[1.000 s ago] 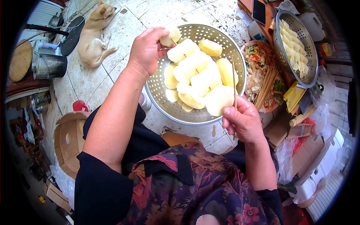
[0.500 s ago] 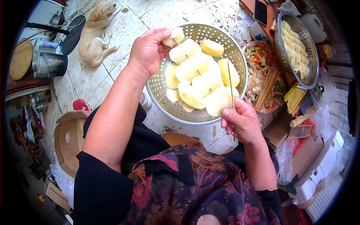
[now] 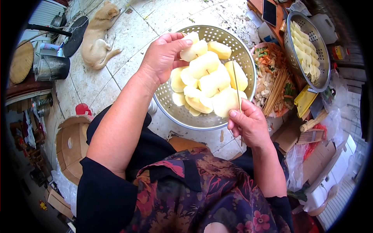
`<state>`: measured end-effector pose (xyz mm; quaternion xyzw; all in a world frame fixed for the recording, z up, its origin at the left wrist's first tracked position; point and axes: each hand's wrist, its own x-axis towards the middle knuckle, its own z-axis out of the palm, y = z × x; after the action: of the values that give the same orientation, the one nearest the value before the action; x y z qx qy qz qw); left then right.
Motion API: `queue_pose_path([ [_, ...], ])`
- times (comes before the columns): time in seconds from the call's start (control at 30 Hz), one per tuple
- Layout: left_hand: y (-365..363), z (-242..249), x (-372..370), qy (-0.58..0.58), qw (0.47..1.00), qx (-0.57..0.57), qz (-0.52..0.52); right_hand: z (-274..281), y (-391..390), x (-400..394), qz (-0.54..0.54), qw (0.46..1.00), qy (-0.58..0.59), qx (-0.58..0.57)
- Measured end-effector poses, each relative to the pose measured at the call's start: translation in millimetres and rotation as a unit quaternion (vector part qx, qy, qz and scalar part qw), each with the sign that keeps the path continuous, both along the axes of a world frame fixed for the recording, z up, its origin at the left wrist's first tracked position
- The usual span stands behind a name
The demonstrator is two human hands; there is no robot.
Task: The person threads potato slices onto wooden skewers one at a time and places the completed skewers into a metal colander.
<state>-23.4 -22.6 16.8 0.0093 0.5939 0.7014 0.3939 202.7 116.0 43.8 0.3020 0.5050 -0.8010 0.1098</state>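
Observation:
A peeled potato cut into a spiral (image 3: 210, 77) stretches along a thin skewer above a metal colander (image 3: 244, 48). My left hand (image 3: 165, 54) is closed on its upper end, the thumb pressing the last coil. At the lower end, my right hand (image 3: 250, 122) is closed with thumb and fingers around a long thin strip (image 3: 236, 81), which looks like a knife blade seen edge-on. The lowest potato slice touches the right fingertips. Whole peeled potatoes (image 3: 220, 49) lie in the colander beneath, partly hidden by the coil.
At the right a second colander (image 3: 286, 42) holds rows of spiral-cut potatoes. Below it are a heap of peelings (image 3: 265, 83) and a bundle of skewers (image 3: 278, 87). A phone (image 3: 269, 12) lies on a stand. A dog (image 3: 95, 39) lies on the tiled floor, left; a cardboard box (image 3: 68, 151) stands nearby.
My left hand has moved right and slightly down, toward my right hand, and the potato coils sit closer together. My right hand is almost unmoved. The dog's head has turned.

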Motion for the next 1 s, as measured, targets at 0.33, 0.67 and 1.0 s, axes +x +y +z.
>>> queue_pose_path([
  [0.33,5.8,-0.8,4.9,0.007,0.999,-0.026,0.021,-6.2,-1.2,3.5,-0.017,0.999,-0.031,-0.001],
  [0.67,10.7,-2.2,8.1,0.033,0.993,-0.108,-0.036,-23.9,37.2,6.2,-0.138,0.987,-0.061,0.052],
  [1.0,9.7,-2.2,11.5,0.045,0.99,-0.113,-0.074,-54.2,67.1,4.1,-0.13,0.972,-0.144,0.131],
])
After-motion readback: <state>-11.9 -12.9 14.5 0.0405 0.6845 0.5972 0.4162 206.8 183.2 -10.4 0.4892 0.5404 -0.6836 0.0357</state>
